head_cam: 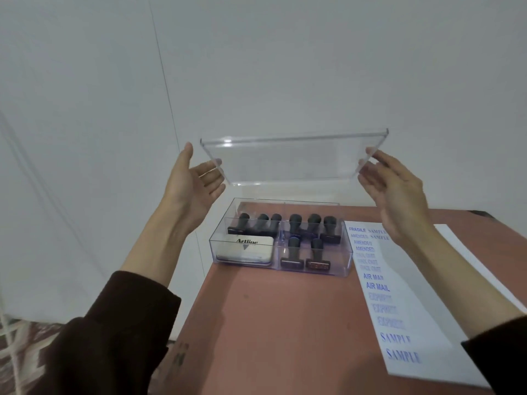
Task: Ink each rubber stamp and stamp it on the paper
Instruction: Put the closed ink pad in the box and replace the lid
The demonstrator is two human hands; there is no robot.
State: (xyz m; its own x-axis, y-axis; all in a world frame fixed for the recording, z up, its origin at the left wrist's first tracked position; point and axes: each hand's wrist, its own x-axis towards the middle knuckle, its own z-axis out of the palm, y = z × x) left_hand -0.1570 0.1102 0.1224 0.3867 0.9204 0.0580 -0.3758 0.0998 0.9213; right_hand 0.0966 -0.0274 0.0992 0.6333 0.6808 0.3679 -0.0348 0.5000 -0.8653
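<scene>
A clear lid (291,159) is held aloft between the left hand (196,181) and right hand (396,192) — fingers spread at its ends; the rubber stamps (302,240) stand boxed at 6 o'clock below, paper (399,295) at 4 o'clock.

Eight black-handled rubber stamps (296,238) stand in a clear box beside printed paper (399,303).

Box (281,253) sits at the table's (271,323) far left corner. Ink pad (244,249) lies in its front left part, w/ 3 stamps (258,223) behind it. 5 more stamps (309,238) stand in the right part. Paper (422,309) lies along the table's right edge, just beside the box. Lid (291,158) is up above the box, btwn left hand (194,178) & right hand (396,186).
</scene>
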